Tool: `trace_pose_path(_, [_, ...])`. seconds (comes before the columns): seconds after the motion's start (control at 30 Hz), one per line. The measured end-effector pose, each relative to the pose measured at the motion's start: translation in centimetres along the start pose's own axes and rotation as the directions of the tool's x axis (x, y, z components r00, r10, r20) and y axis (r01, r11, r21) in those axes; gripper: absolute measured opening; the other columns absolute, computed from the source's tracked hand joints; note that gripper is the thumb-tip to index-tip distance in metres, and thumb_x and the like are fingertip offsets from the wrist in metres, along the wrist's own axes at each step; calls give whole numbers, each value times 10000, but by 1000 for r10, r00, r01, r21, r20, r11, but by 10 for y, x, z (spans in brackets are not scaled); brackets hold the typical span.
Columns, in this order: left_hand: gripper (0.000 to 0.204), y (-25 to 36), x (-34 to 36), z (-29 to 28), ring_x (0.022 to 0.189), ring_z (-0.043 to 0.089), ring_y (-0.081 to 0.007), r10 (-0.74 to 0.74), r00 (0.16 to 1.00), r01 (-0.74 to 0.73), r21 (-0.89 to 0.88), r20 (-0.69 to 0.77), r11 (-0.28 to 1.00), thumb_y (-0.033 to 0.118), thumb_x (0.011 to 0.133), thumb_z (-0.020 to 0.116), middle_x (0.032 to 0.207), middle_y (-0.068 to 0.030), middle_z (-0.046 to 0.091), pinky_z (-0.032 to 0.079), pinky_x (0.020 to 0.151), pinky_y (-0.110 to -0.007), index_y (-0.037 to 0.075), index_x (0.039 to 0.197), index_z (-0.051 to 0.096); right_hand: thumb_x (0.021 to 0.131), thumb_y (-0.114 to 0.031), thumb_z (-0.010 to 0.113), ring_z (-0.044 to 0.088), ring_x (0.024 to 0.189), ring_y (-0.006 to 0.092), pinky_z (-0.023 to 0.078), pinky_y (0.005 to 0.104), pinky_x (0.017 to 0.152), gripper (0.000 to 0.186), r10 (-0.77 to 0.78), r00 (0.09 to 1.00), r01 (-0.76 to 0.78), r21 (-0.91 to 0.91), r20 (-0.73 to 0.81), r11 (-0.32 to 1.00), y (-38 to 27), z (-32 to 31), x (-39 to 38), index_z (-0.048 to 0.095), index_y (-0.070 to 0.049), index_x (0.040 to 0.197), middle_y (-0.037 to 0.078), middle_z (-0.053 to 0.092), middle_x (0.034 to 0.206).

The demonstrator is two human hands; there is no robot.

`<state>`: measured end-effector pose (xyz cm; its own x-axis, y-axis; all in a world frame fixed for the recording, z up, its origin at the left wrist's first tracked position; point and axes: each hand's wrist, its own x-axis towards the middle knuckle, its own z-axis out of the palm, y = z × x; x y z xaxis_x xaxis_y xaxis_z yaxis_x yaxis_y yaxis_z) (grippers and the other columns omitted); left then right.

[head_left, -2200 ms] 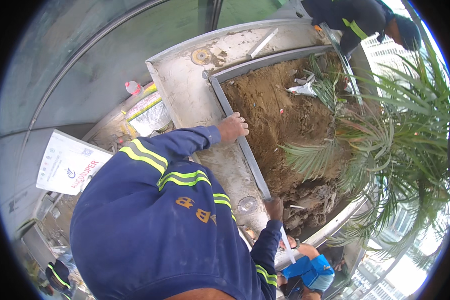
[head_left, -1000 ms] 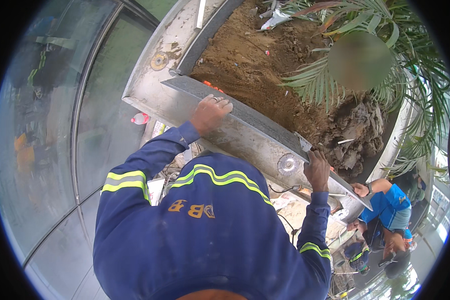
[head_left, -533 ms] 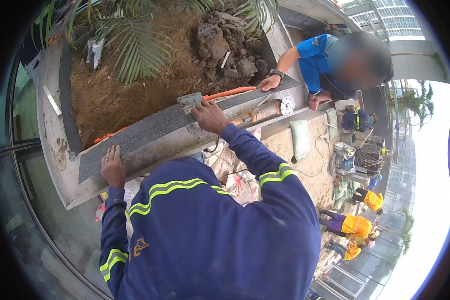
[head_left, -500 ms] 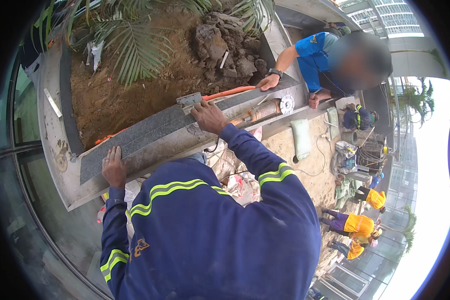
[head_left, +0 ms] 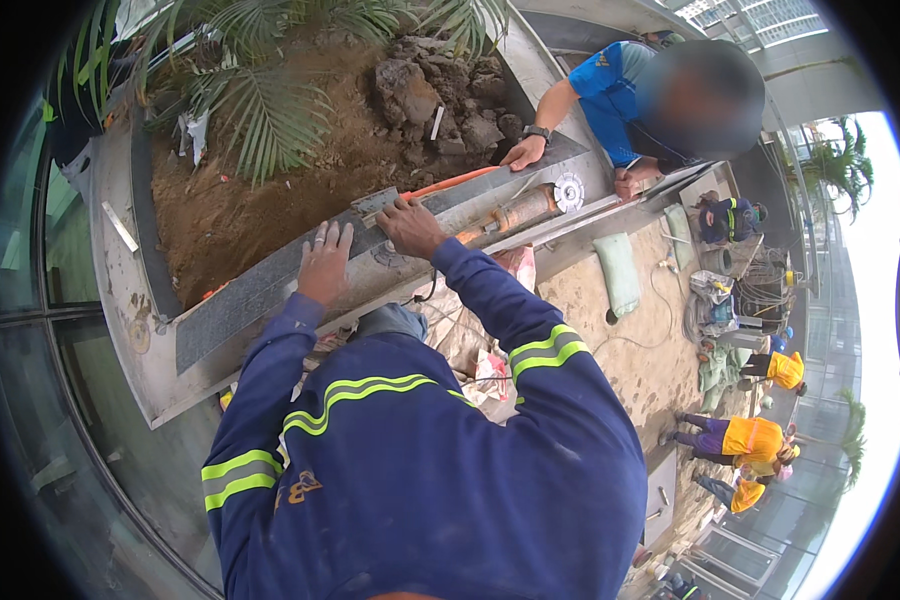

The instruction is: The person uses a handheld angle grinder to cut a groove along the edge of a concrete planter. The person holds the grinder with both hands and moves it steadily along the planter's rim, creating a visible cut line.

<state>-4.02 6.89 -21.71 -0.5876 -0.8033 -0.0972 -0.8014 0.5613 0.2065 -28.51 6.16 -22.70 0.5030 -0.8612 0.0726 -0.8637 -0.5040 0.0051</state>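
Left hand (head_left: 327,262), head view: open, fingers slightly spread, laid on a dark stone strip (head_left: 232,318) along the planter ledge (head_left: 120,270) beside soil (head_left: 232,225); right hand (head_left: 408,226): fingers bent over a small grey piece (head_left: 367,206) atop the strip, grip unclear.

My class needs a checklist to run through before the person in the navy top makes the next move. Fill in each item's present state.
1. Left hand placed on the dark slab: ok, fingers spread on it.
2. Right hand gripping the small grey piece firmly: cannot tell, finger undersides hidden.
3. Both hands off the grinder's disc: ok, apart from it.
4. Grinder power disconnected: cannot tell.
5. Slab's far end clear of others: not ok, a co-worker's hand is there.
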Motion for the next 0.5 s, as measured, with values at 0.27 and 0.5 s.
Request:
trace_pose_path(0.27, [717,20,8,24,1349,515,-423,-24,998,19,114,50,993,89,854,667,1498,-204,502,494,1019,-569,108,1522,407,811,-185,683,571,1206,320,450,464,1019,440,53,995,-62,107,85,992,7,-19,-23,615,-45,1223,146,640,1190])
trace_pose_path(0.5, [724,15,2,9,1339,522,-415,-14,1000,14,86,5,996,57,847,638,1500,-179,508,481,1036,-557,140,1530,411,831,-294,736,617,1081,419,511,438,913,508,994,-2,-810,583,-107,61,67,-37,-125,618,1,1228,265,611,1181])
